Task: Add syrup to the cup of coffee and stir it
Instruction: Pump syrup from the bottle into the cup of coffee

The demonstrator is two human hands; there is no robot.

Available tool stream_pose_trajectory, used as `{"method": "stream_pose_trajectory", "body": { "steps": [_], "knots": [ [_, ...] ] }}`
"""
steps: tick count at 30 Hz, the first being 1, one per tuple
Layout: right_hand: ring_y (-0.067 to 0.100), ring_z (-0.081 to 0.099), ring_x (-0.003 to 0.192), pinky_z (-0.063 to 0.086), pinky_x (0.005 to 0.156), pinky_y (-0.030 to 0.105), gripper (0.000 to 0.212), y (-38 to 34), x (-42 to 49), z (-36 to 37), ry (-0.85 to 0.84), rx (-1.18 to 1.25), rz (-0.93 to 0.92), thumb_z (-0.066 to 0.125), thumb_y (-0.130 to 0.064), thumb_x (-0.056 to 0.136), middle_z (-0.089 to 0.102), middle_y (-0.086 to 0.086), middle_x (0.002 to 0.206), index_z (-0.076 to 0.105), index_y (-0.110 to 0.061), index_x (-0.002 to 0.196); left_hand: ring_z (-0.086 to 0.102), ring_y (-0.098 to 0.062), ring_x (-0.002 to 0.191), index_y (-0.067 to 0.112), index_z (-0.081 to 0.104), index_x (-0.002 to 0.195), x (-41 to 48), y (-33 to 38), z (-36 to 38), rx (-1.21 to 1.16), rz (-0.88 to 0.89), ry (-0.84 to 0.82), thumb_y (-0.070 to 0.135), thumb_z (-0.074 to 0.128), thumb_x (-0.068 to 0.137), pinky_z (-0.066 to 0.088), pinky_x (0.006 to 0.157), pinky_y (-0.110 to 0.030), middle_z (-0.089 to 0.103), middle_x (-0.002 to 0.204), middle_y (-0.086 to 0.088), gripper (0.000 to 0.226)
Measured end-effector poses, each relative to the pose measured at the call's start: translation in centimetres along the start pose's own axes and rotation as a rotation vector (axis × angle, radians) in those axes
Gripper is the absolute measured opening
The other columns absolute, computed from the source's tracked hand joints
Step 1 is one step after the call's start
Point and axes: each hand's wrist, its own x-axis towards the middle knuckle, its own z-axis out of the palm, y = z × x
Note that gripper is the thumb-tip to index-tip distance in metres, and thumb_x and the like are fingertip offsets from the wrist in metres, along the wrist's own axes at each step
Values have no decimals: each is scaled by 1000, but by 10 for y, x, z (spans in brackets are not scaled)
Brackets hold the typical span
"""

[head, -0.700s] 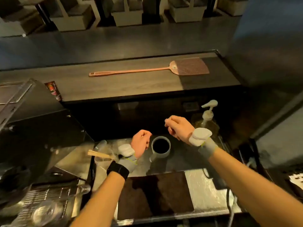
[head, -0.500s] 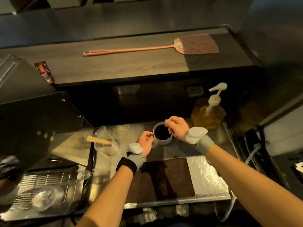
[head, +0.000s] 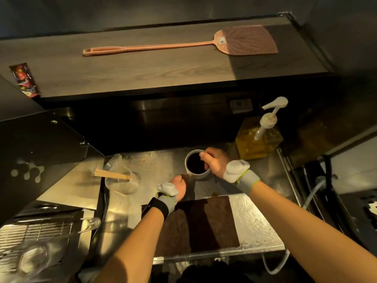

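Observation:
A grey cup (head: 201,176) full of dark coffee stands on the steel counter (head: 163,162). My right hand (head: 216,163) hovers over the cup's right rim with thumb and fingers pinched together; I cannot see anything between them. My left hand (head: 179,186) is curled against the cup's lower left side, where its handle is hidden behind the fingers. The syrup bottle (head: 257,139), clear with yellow liquid and a white pump (head: 274,104), stands to the right behind the cup, apart from both hands.
A clear plastic cup (head: 122,180) holding wooden stir sticks (head: 112,174) sits left of the coffee. A dark brown mat (head: 202,223) lies in front. A black machine (head: 40,148) and drip grate (head: 36,231) fill the left. A pink fly swatter (head: 183,44) lies on the upper shelf.
My right hand came down from the air to the cup's right rim. My left hand slid to the cup's lower left side. The view tilted down and closer.

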Motion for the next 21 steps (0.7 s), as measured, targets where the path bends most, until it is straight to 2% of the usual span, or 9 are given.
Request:
{"method": "stream_pose_trajectory", "body": {
  "steps": [4, 5, 7, 9, 11, 14, 17, 19, 21],
  "knots": [
    [9, 51, 54, 42, 61, 27, 27, 3, -3, -18, 18, -23, -27, 46, -31, 98, 56, -5, 60, 52, -21, 73, 34, -29, 137, 5, 37, 138, -18, 9, -7, -64, 63, -10, 26, 28, 99, 26, 115, -35, 38, 148, -12, 45],
    [8, 50, 54, 41, 59, 25, 27, 2, -3, -25, 29, -17, -23, 46, -31, 98, 56, -4, 61, 52, -22, 73, 39, -30, 133, 5, 44, 133, -22, 11, -9, -55, 97, -2, 27, 28, 100, 31, 109, -34, 45, 142, -13, 43],
    [8, 49, 53, 39, 58, 24, 30, 0, -6, -39, 60, 10, -18, 47, -31, 98, 56, -3, 61, 50, -26, 69, 53, -35, 111, 6, 58, 106, -30, 16, -12, -52, 157, 21, 28, 28, 99, 37, 86, -30, 60, 111, -19, 38],
    [7, 47, 50, 37, 56, 22, 31, -6, -10, -57, 97, 29, -31, 48, -29, 97, 56, -3, 60, 49, -26, 67, 53, -30, 87, 15, 52, 80, -38, 26, -14, -43, 199, 53, 29, 28, 99, 33, 74, -28, 56, 84, -9, 34],
    [7, 46, 49, 35, 54, 21, 27, -15, -13, -72, 119, 33, -50, 48, -29, 97, 56, -3, 60, 52, -20, 71, 47, -25, 77, 22, 45, 68, -44, 35, -16, -33, 220, 73, 29, 29, 99, 33, 71, -29, 49, 68, 1, 35],
    [8, 48, 52, 38, 56, 24, 26, -29, -22, -109, 227, -4, -93, 48, -30, 97, 56, -4, 60, 54, -18, 75, 46, -25, 75, 24, 44, 64, -58, 65, -19, -31, 290, 70, 29, 30, 98, 33, 70, -30, 48, 66, 0, 37],
    [8, 52, 58, 40, 59, 23, 25, -38, -27, -143, 348, -26, -94, 48, -30, 97, 56, -3, 63, 57, -14, 80, 55, -35, 85, 11, 59, 83, -68, 89, -22, -69, 379, 78, 28, 31, 99, 33, 72, -28, 60, 85, -21, 36],
    [11, 55, 65, 41, 61, 24, 25, -38, -29, -166, 430, -43, -62, 48, -29, 97, 56, -2, 69, 61, -11, 87, 52, -28, 83, 18, 59, 80, -74, 105, -23, -47, 432, 77, 27, 30, 99, 30, 74, -27, 59, 77, -8, 35],
    [16, 57, 79, 42, 71, 28, 26, -38, -27, -185, 507, -72, -10, 48, -29, 98, 60, 1, 82, 63, -8, 98, 45, -20, 77, 26, 43, 62, -76, 121, -24, 8, 470, 113, 28, 30, 99, 30, 72, -28, 44, 63, 7, 39]
  ]
}}
